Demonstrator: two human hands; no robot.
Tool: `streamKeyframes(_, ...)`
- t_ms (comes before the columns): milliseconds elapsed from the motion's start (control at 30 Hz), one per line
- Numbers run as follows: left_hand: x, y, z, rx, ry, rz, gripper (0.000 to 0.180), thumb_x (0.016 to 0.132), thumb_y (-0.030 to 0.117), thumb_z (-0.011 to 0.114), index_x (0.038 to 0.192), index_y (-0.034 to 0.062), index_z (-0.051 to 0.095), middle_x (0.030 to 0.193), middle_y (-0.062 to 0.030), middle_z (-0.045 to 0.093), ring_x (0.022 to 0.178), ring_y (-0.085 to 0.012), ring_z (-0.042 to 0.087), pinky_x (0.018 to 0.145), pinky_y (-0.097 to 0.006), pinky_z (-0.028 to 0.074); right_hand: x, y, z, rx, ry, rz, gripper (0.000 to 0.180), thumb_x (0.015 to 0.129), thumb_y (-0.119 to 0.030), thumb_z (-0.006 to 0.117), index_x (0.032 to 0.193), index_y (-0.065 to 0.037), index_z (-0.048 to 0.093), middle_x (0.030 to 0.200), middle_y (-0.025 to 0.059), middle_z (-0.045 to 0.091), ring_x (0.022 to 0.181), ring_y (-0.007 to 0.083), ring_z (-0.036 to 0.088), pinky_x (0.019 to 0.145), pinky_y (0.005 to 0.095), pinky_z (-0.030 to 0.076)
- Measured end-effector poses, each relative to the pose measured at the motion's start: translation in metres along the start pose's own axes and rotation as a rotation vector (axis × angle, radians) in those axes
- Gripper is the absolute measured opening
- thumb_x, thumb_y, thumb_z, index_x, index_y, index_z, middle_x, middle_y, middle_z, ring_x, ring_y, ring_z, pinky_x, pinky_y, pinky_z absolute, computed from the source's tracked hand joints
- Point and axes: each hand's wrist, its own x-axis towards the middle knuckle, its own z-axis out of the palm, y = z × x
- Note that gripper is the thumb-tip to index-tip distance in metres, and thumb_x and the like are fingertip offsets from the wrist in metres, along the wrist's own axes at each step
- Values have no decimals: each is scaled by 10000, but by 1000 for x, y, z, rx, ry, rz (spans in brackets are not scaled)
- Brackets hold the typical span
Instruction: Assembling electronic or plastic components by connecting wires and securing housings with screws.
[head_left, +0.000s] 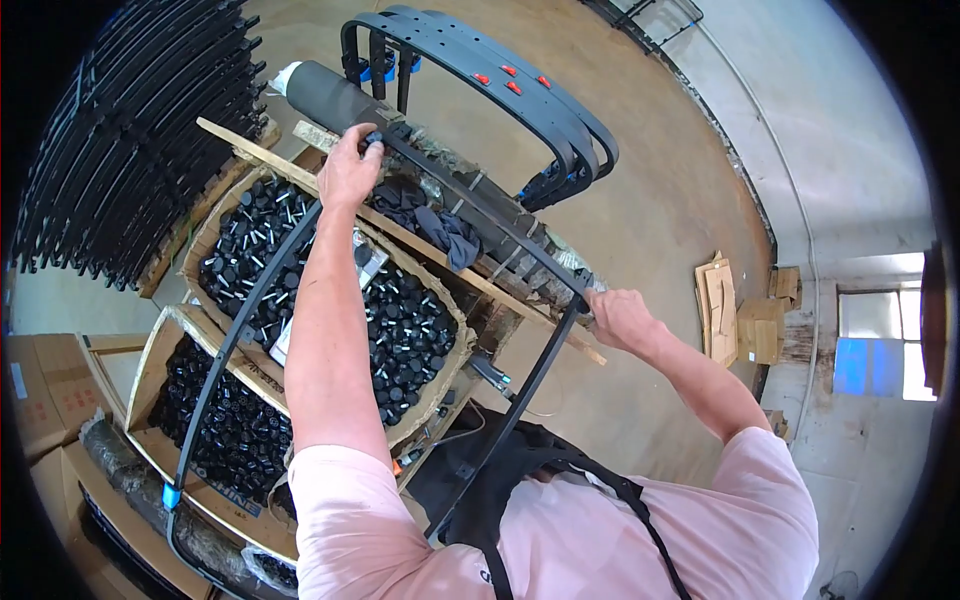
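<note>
A black metal tube frame (490, 215) lies across in front of me, its straight bar resting over a padded roll. One curved leg (232, 345) of it sweeps down at the left and carries a blue clip (171, 496). At the bar's far left corner my left hand (348, 168) pinches a dark round screw-in foot (374, 138) against the tube; its threaded part is hidden. My right hand (618, 316) is closed round the right corner of the frame. Beneath my left forearm a carton (455, 365) holds many black round feet with silver bolts.
A second carton (145, 390) holds small black plastic parts. Black frames stand stacked (140, 140) at far left. Finished-looking curved frames (480, 75) with red and blue parts stand beyond the padded roll (320, 92). Dark cloth (445, 235) lies near a wooden strip (500, 300). Flattened cardboard (715, 310) leans at right.
</note>
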Motion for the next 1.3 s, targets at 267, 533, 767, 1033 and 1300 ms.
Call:
streamKeyframes(267,0,12,-8,123,-8,-2,347,977,349,692,1320,304,690,1288,-79,636,1252,-294,612,1033,-454,502,9,-2,-1,-54,-194,61,256,857,-175,652,1056,-20,611,850,180,734,798,396,741,686,508,590)
streamKeyframes(533,2,6,-5,40,22,70,449,1007,264,634,1451,326,599,1350,-67,671,1280,-307,614,1075,-450,488,5,5,0,5,-223,79,352,846,-242,693,1104,-10,638,832,184,735,802,375,751,685,495,595)
streamKeyframes(767,-1,20,-7,44,-44,-56,610,873,351,645,1480,353,577,1276,-168,712,1232,-349,660,1071,-459,501,4,4,3,-22,-271,100,359,839,-315,707,1021,-6,695,857,182,747,817,369,753,697,485,601)
streamKeyframes(1033,2,43,-16,178,-100,-115,809,866,472,750,1584,255,447,1414,-72,677,1320,-300,622,1093,-449,484,7,-6,8,224,99,115,440,924,-425,663,891,7,739,868,229,749,852,401,752,736,521,602)
streamKeyframes(1300,10,32,-12,276,-12,-164,1023,829,597,809,1597,76,377,1325,-169,709,1230,-347,674,1025,-464,525,19,-9,25,297,-4,321,658,1076,-459,429,776,32,748,821,283,731,834,448,737,790,532,595)
